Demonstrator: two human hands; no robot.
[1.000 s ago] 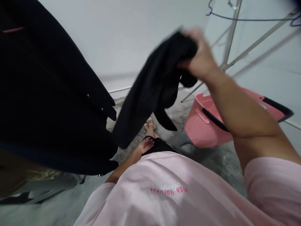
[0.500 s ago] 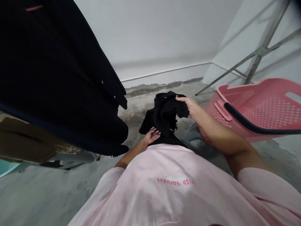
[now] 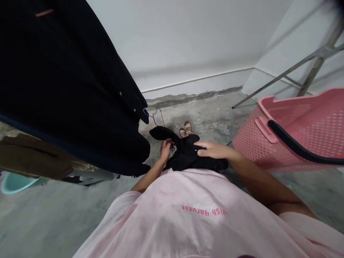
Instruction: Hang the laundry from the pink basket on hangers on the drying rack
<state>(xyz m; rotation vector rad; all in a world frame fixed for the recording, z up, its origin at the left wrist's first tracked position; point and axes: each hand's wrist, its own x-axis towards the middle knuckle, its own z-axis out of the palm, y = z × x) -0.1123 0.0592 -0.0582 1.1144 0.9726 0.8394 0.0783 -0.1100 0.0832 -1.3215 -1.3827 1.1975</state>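
Note:
A bunched black garment (image 3: pixel 185 154) lies in front of my waist, one part of it sticking out to the left. My left hand (image 3: pixel 165 149) is closed around a purple clothes hanger (image 3: pixel 172 147) beside the cloth. Beyond the garment, purple hanger wire (image 3: pixel 154 116) shows near the hanging clothes; whether it belongs to the same hanger I cannot tell. On the garment's right side is my right hand (image 3: pixel 213 149), its thumb and fingers gripping the black cloth, with a small white spot between them.
Large dark garments (image 3: pixel 80 89) hang close on the left, above a brown cloth (image 3: pixel 32 154) and a turquoise basin (image 3: pixel 18 182). A pink perforated basket (image 3: pixel 249 139) with a dark handle stands right, near a metal frame (image 3: pixel 285 73). The wall (image 3: pixel 188 39) is ahead.
My right hand has come down and nearer my body with the black garment. My left hand has risen slightly with the hanger. Purple wire and my feet now show beyond the cloth.

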